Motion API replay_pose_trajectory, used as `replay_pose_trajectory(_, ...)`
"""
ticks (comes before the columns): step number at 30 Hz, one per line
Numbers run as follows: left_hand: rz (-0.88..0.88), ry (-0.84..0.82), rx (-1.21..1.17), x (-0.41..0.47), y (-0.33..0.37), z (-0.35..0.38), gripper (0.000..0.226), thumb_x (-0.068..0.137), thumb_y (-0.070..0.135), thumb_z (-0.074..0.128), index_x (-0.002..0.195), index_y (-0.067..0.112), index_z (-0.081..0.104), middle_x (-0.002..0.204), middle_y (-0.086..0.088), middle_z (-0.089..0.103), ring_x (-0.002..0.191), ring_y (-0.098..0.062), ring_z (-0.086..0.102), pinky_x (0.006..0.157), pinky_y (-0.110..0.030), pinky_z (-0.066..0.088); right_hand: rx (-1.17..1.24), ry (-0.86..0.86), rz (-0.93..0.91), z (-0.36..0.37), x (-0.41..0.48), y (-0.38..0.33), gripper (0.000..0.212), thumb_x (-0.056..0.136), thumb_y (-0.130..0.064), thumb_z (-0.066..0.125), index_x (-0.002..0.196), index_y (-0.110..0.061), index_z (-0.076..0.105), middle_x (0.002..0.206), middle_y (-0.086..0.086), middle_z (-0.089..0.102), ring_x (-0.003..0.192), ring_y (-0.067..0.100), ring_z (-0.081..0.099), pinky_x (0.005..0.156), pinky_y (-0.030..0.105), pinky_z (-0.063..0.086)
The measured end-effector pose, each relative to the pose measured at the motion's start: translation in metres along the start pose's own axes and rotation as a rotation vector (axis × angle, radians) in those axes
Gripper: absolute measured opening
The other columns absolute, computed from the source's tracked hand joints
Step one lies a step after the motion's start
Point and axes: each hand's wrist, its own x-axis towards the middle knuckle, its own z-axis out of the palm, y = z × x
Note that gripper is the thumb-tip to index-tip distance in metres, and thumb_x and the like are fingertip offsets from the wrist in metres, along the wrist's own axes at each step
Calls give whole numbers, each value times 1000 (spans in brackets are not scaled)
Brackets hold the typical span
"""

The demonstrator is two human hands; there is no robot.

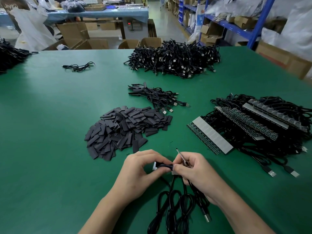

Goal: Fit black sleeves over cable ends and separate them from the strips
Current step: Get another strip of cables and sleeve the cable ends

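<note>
Near the table's front edge, my left hand (141, 169) pinches a black sleeve (164, 166) that sits on a cable end, a white bit showing at its left. My right hand (194, 173) holds the other side of that piece together with a thin pointed tool (181, 156) sticking up. Black cables (172, 205) with a USB plug hang down from my hands. A heap of loose black sleeves (125, 130) lies just beyond my left hand. Strips of small boards with cables (249, 125) lie at the right.
A small bundle of sleeved cables (158, 97) lies mid-table, and a large pile of black cables (173, 59) sits at the far edge. A single cable (78, 66) lies at the far left. Cardboard boxes and blue shelving stand beyond the green table (50, 132).
</note>
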Motion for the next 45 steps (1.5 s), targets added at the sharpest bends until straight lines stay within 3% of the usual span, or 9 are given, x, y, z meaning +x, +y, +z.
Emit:
replay_pose_trajectory(4,-51,82,-38,2,0,-1,7,83,23,83,91,25,81,89,15,76,87,-9,72,81,-22,55,73,-25,-8,-1,0,-2,18,87,-32,64,81,-16,68,60,-5,45,51,7,36,48,19,33)
replay_pose_trajectory(9,-205,189,-160,1,-2,-4,12,81,23,82,85,34,81,86,17,78,88,-5,73,82,-16,52,172,-67,-3,-4,0,-3,26,95,-34,43,92,-19,64,67,1,47,57,12,38,53,21,36)
replay_pose_trajectory(14,-258,214,-187,1,-6,-4,20,84,14,81,82,34,80,81,10,78,82,-9,73,80,-22,54,53,-39,-105,-4,-1,-4,19,98,-35,52,97,-30,71,73,-4,55,65,10,47,62,21,43)
replay_pose_trajectory(19,-245,218,-172,1,-8,-3,19,88,13,79,87,32,77,77,6,75,78,-13,71,77,-23,53,-20,-37,-192,-4,-2,-6,20,98,-32,55,104,-34,74,82,-1,71,73,12,57,72,20,49)
replay_pose_trajectory(26,-203,201,-231,1,-5,-2,14,82,27,80,93,36,79,89,11,78,87,-11,74,82,-19,54,-5,-40,-210,-4,-2,-3,7,93,-43,61,97,-38,62,79,5,71,74,15,60,69,20,46)
replay_pose_trajectory(30,-179,178,-224,1,-6,-1,24,83,18,82,98,37,78,93,13,78,90,-10,73,83,-15,52,10,-11,-238,-6,-2,-4,7,92,-39,62,94,-33,65,71,-1,68,70,6,61,65,12,45)
replay_pose_trajectory(35,-170,185,-208,1,-5,-1,20,79,31,80,98,37,78,93,13,78,91,-11,73,84,-16,52,12,-15,-247,-7,-1,-3,7,95,-27,62,91,-31,66,67,-2,67,62,1,58,63,9,45)
replay_pose_trajectory(40,-74,180,-63,1,-8,-2,16,81,23,82,95,32,80,94,18,76,90,-12,72,82,-24,54,-31,-16,-227,-8,0,-2,4,92,-34,63,92,-32,67,68,-2,68,63,2,59,70,12,45)
replay_pose_trajectory(45,-14,173,42,2,-9,-4,16,82,25,82,97,28,80,95,22,74,90,-6,71,81,-18,52,-21,-16,-182,-7,0,0,2,92,-29,66,91,-29,68,67,-1,69,63,4,60,70,13,45)
